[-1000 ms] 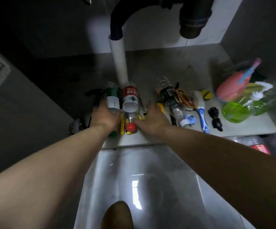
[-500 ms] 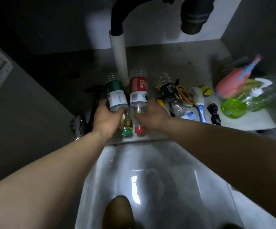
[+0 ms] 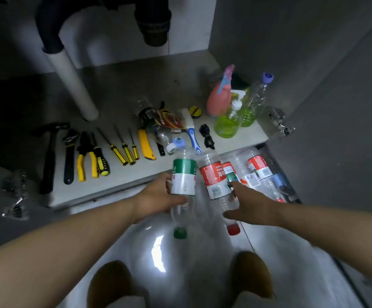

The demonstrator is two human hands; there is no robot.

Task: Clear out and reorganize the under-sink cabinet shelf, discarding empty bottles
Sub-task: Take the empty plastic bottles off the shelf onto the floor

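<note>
Left hand [image 3: 158, 197] grips the green-labelled bottle [image 3: 184, 178], right hand [image 3: 252, 206] the red-labelled bottle [image 3: 216, 181] — both held just before the shelf [image 3: 122, 176] edge, caps pointing toward the person.

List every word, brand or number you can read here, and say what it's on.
No text reads clearly.
Green-label bottle, in the left hand: print blurred.
Red-label bottle, in the right hand: white lettering, blurred.
Other bottles behind it: labels and barcodes too small.
</note>
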